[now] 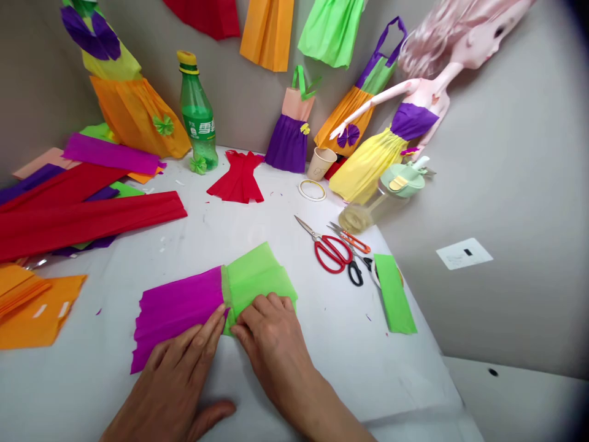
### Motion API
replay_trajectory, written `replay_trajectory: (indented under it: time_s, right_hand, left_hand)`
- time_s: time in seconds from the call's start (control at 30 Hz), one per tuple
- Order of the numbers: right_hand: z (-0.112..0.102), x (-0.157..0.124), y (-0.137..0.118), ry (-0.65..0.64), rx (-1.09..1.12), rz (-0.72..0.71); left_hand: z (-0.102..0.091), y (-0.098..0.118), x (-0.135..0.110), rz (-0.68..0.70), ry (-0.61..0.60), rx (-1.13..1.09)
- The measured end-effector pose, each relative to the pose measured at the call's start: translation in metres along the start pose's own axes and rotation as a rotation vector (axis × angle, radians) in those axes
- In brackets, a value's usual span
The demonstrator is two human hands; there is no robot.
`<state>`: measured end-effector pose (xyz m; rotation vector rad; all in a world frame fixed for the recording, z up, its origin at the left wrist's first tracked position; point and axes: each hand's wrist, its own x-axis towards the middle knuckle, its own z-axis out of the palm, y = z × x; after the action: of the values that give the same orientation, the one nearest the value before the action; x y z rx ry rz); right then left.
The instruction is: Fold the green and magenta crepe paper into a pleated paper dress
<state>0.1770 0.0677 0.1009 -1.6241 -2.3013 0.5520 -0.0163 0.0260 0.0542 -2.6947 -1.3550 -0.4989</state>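
A magenta sheet of crepe paper (184, 307) lies on the table, joined at its right edge to a light green sheet of crepe paper (260, 270). A narrow see-through strip (226, 285) runs along the join. My left hand (181, 359) rests flat on the magenta sheet, fingers stretched towards the join, thumb out to the side. With curled fingers, my right hand (271, 331) grips the near edge of the green sheet close to the join. The palm hides what lies beneath it.
Red scissors (332, 250), black-handled scissors (354, 270) and orange snips (355, 240) lie right of the sheets. A folded green strip (396, 294) covers a tape roll. Coloured paper (92, 218) is piled left. Behind stand a green bottle (199, 120), a paper cup (321, 162) and a doll (414, 116).
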Motion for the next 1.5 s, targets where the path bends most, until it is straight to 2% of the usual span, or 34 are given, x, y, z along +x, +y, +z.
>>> replay_trajectory:
  time_s: [0.37,0.67,1.1,1.5]
  right_hand:
    - [-0.001,0.007,-0.005,-0.023,-0.091,-0.004]
    - [0.003,0.006,-0.007,0.027,0.020,0.006]
    - [0.008,0.011,-0.006,0.035,0.026,-0.010]
    - [0.017,0.013,-0.007,0.066,-0.002,0.017]
  left_hand:
    - [-0.002,-0.001,0.002,-0.008,0.006,-0.001]
    - [0.001,-0.003,-0.002,-0.010,0.010,-0.017]
    - [0.000,-0.003,0.001,-0.009,0.038,-0.028]
    - [0.006,-0.005,-0.008,0.008,0.000,-0.008]
